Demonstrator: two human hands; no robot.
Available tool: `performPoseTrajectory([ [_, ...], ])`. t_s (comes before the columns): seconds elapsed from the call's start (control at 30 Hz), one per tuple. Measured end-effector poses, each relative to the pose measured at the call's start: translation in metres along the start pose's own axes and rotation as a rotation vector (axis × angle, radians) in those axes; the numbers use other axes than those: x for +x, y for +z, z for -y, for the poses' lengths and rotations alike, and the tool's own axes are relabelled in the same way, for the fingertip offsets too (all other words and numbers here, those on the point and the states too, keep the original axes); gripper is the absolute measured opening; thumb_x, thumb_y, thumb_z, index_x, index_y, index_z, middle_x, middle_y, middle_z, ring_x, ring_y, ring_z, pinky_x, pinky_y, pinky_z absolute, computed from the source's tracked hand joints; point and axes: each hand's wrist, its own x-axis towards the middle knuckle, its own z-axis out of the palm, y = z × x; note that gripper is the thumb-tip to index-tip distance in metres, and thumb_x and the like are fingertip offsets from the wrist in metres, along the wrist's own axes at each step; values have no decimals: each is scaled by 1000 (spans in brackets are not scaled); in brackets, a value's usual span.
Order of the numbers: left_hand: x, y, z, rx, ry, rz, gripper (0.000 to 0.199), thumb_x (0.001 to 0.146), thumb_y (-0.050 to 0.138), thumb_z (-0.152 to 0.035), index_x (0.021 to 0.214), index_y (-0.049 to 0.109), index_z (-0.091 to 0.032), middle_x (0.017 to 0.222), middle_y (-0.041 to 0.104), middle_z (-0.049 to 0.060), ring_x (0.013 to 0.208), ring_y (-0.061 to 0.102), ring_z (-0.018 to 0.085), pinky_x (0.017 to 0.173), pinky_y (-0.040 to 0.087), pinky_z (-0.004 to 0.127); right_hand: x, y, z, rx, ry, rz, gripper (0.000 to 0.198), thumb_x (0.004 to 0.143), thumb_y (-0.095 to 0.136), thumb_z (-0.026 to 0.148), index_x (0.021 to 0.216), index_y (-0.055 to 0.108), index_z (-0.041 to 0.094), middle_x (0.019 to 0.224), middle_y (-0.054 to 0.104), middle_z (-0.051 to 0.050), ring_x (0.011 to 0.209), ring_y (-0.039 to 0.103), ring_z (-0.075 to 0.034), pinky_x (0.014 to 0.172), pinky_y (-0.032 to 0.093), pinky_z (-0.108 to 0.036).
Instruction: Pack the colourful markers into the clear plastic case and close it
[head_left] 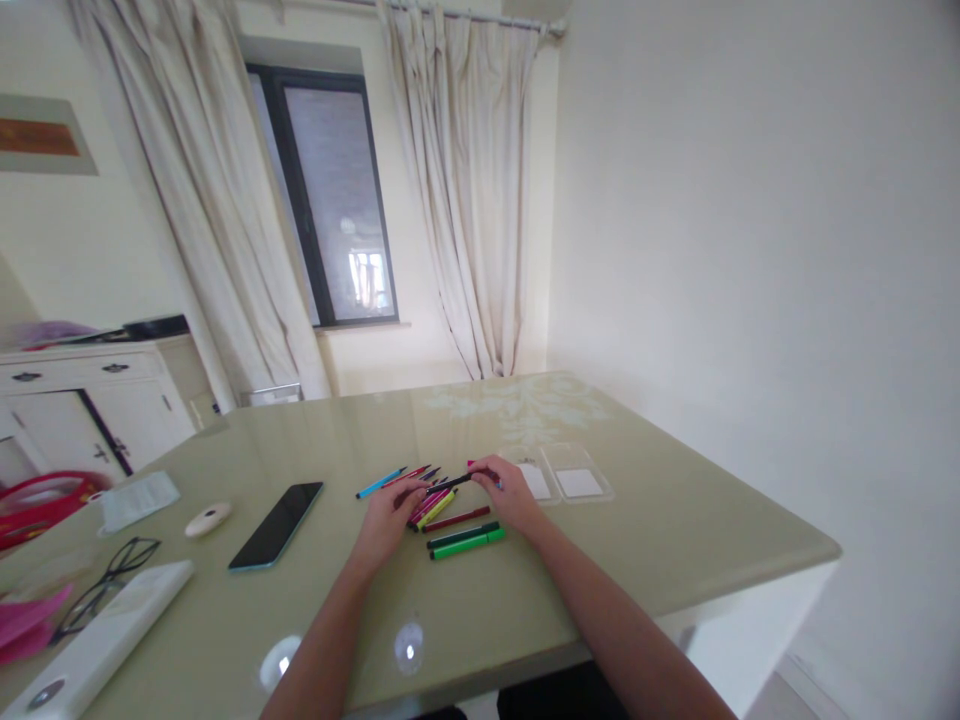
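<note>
A black marker (451, 484) is held level between my two hands, above the table. My left hand (388, 517) pinches its left end, and my right hand (508, 490) has its fingers closed at the other end. Loose coloured markers lie under and around the hands. A light blue marker (380, 484) is beyond my left hand. Below the black marker is a yellow marker (438, 509) among pink ones. Closer to me, a dark red marker (456, 520), a dark green marker (463, 534) and a bright green marker (468, 544) lie roughly side by side.
Right of the hands lies an open clear plastic case (551, 484) with white inserts. Toward the left are a phone (276, 527), a cream oval object (208, 519), eyeglasses (105, 582) and a long white device (105, 640). A wall (750, 300) borders the table's right side.
</note>
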Motion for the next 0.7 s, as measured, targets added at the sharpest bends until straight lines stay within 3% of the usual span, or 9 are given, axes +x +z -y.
performPoseTrajectory([
  [0.23, 0, 2, -2, 2, -29, -3, 38, 84, 58, -45, 99, 80, -18, 84, 78, 6, 82, 69, 24, 73, 54, 34, 3, 2, -8, 265, 170, 5, 21, 86, 65, 36, 94, 76, 20, 79, 74, -3, 74, 66, -19, 71, 53, -31],
  [0.37, 1, 4, 1, -16, -32, -28, 38, 84, 59, -45, 98, 80, -18, 87, 78, 7, 92, 70, 27, 77, 56, 36, 3, 4, -5, 369, 207, -20, 21, 82, 69, 36, 90, 76, 19, 70, 71, -2, 66, 63, -17, 66, 52, -30],
  [0.7, 1, 4, -3, -103, -44, -64, 38, 79, 65, -48, 95, 80, -17, 93, 79, 8, 89, 72, 27, 78, 58, 37, 5, 3, -5, 376, 201, -39, 27, 83, 70, 40, 94, 77, 17, 72, 72, -3, 65, 64, -17, 64, 52, -29],
])
